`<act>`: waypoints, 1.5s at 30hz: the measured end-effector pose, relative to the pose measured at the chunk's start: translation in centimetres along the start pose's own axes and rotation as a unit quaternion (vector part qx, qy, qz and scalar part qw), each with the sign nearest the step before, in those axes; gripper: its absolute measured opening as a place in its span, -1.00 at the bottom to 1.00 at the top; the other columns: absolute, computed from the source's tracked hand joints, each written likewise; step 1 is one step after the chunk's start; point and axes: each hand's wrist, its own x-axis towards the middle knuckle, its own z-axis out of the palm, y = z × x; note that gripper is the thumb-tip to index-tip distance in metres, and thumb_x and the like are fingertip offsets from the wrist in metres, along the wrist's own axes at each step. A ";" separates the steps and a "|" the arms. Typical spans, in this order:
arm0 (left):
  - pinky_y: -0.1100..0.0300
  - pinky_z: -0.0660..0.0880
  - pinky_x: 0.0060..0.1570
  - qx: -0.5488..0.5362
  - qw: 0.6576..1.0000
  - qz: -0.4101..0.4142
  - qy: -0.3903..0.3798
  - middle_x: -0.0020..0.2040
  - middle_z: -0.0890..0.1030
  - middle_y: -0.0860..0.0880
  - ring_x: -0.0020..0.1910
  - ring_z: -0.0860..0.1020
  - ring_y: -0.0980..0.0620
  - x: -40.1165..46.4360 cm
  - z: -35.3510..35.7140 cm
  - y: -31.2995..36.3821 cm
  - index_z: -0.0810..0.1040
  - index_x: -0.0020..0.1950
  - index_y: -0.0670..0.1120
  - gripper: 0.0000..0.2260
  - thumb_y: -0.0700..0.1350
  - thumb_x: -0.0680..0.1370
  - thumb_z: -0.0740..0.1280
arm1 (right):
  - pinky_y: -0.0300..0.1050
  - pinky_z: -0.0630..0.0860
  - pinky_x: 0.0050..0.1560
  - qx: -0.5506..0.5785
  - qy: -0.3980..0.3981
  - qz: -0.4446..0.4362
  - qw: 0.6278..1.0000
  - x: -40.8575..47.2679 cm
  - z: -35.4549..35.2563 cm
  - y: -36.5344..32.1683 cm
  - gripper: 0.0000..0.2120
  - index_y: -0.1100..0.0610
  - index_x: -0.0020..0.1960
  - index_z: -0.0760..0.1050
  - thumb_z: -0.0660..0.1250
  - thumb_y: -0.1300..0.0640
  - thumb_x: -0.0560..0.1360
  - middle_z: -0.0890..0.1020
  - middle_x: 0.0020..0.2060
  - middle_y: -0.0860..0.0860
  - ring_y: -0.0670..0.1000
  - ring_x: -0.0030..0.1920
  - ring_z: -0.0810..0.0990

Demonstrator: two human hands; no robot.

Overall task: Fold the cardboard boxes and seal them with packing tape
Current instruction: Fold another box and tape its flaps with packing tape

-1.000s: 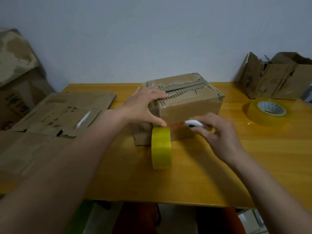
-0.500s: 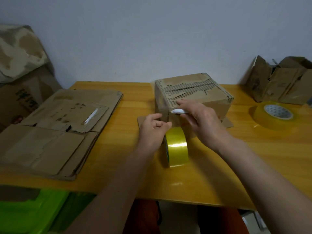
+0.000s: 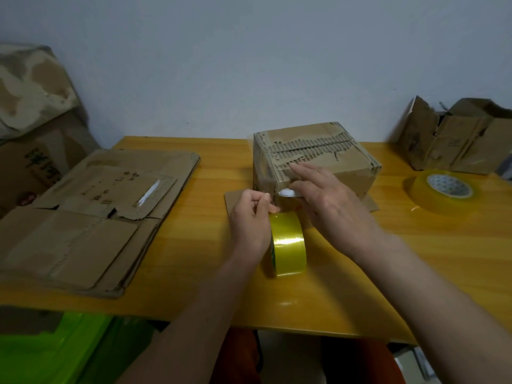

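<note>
Left hand (image 3: 249, 217) fingers pinch the tape roll (image 3: 288, 243); right hand (image 3: 329, 206) fingers grip a white cutter (image 3: 288, 193) against the box (image 3: 318, 159).

Folded brown box (image 3: 327, 164) behind upright yellow tape roll (image 3: 288, 245)

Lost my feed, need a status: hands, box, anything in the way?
Left hand pinching tape off the upright roll. Right hand holding a small white cutter at the box corner. Nothing in the way.
</note>
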 end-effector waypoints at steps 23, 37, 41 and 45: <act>0.26 0.51 -0.01 -0.025 0.998 0.049 0.002 -0.33 0.57 -0.02 -0.19 0.62 0.15 0.0 -0.5 -0.1 0.47 0.09 0.01 -0.84 -0.22 0.65 0.17 | -0.11 0.44 -0.09 0.036 -0.038 0.231 0.971 -4.9 3.9 4.3 -0.81 0.17 0.05 0.51 0.38 0.13 0.48 0.53 -0.03 0.06 0.09 0.01 0.47; -0.07 0.29 0.40 -0.001 0.999 0.009 -0.044 -0.22 0.62 0.04 0.01 0.60 0.05 -0.9 -1.5 0.4 -0.16 0.57 -0.13 -0.40 -0.27 0.64 0.12 | -0.15 0.48 -0.04 0.348 -0.041 0.306 0.885 -1.1 3.2 -2.3 -0.97 -0.02 -0.15 0.58 0.41 0.06 0.47 0.59 -0.09 0.02 -0.01 -0.07 0.55; -0.12 0.34 0.36 -0.001 0.998 0.002 -0.062 -0.22 0.64 0.07 0.01 0.61 0.06 -0.8 -1.9 0.3 -0.24 0.56 -0.10 -0.35 -0.25 0.65 0.14 | -0.13 0.50 -0.08 0.419 0.012 0.343 0.841 -1.1 3.2 -2.7 -0.81 0.04 -0.31 0.53 0.45 0.20 0.44 0.62 -0.16 0.10 0.05 -0.11 0.57; -0.01 0.46 0.27 0.012 0.998 -0.013 -0.066 0.02 0.65 0.05 0.09 0.60 0.06 -0.7 -2.0 0.5 -0.34 0.54 -0.08 -0.29 -0.26 0.64 0.16 | -0.01 0.50 -0.02 0.424 0.034 0.317 0.848 -1.5 3.2 -2.9 -0.89 0.18 -0.24 0.55 0.42 0.24 0.45 0.60 -0.14 0.16 0.09 -0.10 0.56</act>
